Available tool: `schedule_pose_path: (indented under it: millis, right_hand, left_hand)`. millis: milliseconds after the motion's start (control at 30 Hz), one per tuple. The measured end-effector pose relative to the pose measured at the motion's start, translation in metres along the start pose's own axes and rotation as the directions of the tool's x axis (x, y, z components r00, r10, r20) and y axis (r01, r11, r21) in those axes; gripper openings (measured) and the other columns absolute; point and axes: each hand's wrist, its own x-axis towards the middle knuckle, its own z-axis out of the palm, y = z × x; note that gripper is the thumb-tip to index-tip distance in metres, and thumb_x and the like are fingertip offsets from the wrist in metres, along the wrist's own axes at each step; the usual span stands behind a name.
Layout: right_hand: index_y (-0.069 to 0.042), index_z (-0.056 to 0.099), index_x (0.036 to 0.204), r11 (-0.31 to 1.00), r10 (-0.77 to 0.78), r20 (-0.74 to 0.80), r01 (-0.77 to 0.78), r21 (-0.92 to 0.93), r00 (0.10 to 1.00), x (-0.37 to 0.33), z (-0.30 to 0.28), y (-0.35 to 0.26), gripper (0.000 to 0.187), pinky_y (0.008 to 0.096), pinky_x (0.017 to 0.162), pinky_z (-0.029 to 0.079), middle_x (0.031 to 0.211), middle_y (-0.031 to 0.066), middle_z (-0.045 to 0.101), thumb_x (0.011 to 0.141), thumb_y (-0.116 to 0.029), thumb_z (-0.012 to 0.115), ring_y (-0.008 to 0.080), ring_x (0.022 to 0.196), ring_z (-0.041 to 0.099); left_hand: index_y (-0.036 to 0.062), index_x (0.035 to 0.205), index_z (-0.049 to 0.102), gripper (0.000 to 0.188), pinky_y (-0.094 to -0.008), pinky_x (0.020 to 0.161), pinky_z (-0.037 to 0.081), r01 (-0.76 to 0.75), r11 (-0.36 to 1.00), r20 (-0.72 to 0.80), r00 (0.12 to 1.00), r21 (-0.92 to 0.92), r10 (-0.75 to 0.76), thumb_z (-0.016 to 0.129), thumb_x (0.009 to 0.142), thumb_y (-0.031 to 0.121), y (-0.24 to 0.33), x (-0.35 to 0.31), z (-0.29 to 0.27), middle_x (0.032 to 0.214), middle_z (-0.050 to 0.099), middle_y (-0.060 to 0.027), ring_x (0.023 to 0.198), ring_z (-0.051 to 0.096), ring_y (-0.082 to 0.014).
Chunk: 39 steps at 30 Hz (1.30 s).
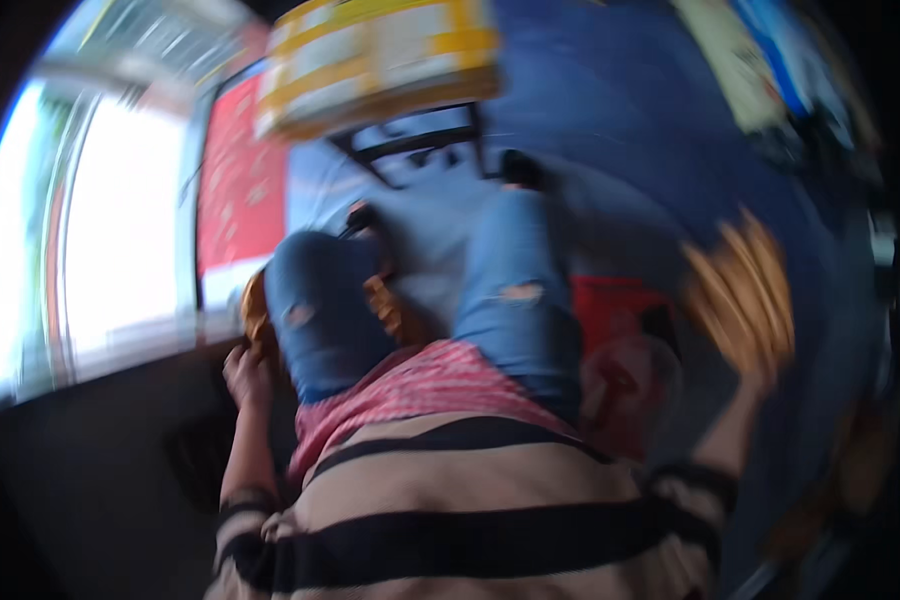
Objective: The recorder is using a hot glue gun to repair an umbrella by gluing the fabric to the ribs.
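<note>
My left hand [246, 376] is down beside my left thigh, its fingers curled and blurred. Right above it, against the thigh, is a crumpled golden-brown thing [256, 306] whose kind I cannot make out. A similar brown patch shows on the thigh's inner side. What my left fingers hold, if anything, is hidden. Raised to the right of my knees, my right hand [740, 300] has its fingers stretched apart, smeared by motion, with nothing seen in it. Nearest to that hand is a red bag [620, 350] with a clear plastic part, beside my right thigh.
Ahead, a white parcel [380, 60] wrapped in yellow tape rests on a dark-framed stool [415, 145]. A red printed panel [240, 180] and a bright glass door [130, 210] are at the left. Pale and blue bundles [760, 75] lie at the far right on the blue-grey floor.
</note>
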Motion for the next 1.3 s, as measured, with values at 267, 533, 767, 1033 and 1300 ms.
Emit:
schedule_pose_path:
  millis: [267, 533, 767, 1033, 1300]
  right_hand:
    - [-0.005, 0.042, 0.131, 0.899, 0.226, 0.343, -0.059, -0.435, 0.912, -0.045, 0.111, 0.077, 0.040, 0.0346, 0.097, 0.041, 0.127, 0.0165, 0.048, 0.097, -0.025, 0.040, 0.0245, 0.112, 0.051]
    - [-0.006, 0.037, 0.135, 0.590, 0.081, 0.485, 0.350, -0.728, 0.871, -0.067, 0.139, -0.030, 0.044, 0.0350, 0.099, 0.039, 0.133, 0.0179, 0.043, 0.096, -0.027, 0.043, 0.0262, 0.116, 0.049]
    - [-0.007, 0.032, 0.137, 0.152, 0.045, 0.617, 0.605, -0.781, 0.786, -0.137, 0.203, -0.131, 0.049, 0.0354, 0.101, 0.038, 0.138, 0.0192, 0.038, 0.095, -0.028, 0.046, 0.0276, 0.120, 0.047]
    - [-0.005, 0.030, 0.139, 0.654, 0.064, 0.127, 0.054, -0.754, 0.990, -0.203, 0.456, -0.058, 0.053, 0.0355, 0.093, 0.042, 0.135, 0.0221, 0.041, 0.094, -0.022, 0.050, 0.0278, 0.112, 0.050]
    - [-0.004, 0.034, 0.137, 0.691, 0.064, 0.166, 0.077, -0.719, 0.984, -0.198, 0.415, -0.070, 0.049, 0.0324, 0.088, 0.043, 0.128, 0.0181, 0.048, 0.095, -0.022, 0.049, 0.0236, 0.108, 0.052]
  left_hand:
    - [0.0143, 0.125, 0.049, 0.052, -0.0431, 0.101, 0.036, 0.490, 0.827, 0.542, 0.631, 0.276, -0.555, 0.067, 0.078, 0.027, -0.047, -0.095, 0.055, 0.134, 0.038, -0.0141, 0.125, 0.037, -0.0325]
    - [0.0133, 0.126, 0.047, 0.057, -0.0459, 0.100, 0.036, 0.608, 0.765, 0.588, 0.546, 0.212, -0.597, 0.068, 0.077, 0.033, -0.072, -0.108, 0.124, 0.132, 0.042, -0.0156, 0.126, 0.037, -0.0318]
    - [0.0091, 0.141, 0.026, 0.090, -0.0295, 0.049, 0.053, 0.893, 0.365, 0.879, 0.378, -0.264, -0.291, 0.077, 0.070, 0.032, -0.027, -0.098, 0.234, 0.114, 0.057, -0.0162, 0.061, 0.064, -0.0199]
    - [0.0142, 0.145, 0.015, 0.099, -0.0341, 0.072, 0.053, 0.745, 0.519, 0.756, 0.603, -0.419, -0.255, 0.076, 0.067, 0.010, -0.004, -0.046, 0.232, 0.134, 0.041, -0.0192, 0.091, 0.062, -0.0276]
    - [0.0110, 0.109, 0.064, 0.027, -0.0387, 0.094, 0.044, 0.331, 0.943, 0.742, 0.624, 0.033, -0.245, 0.048, 0.087, 0.018, -0.021, -0.043, 0.188, 0.127, 0.047, -0.0111, 0.114, 0.051, -0.0275]
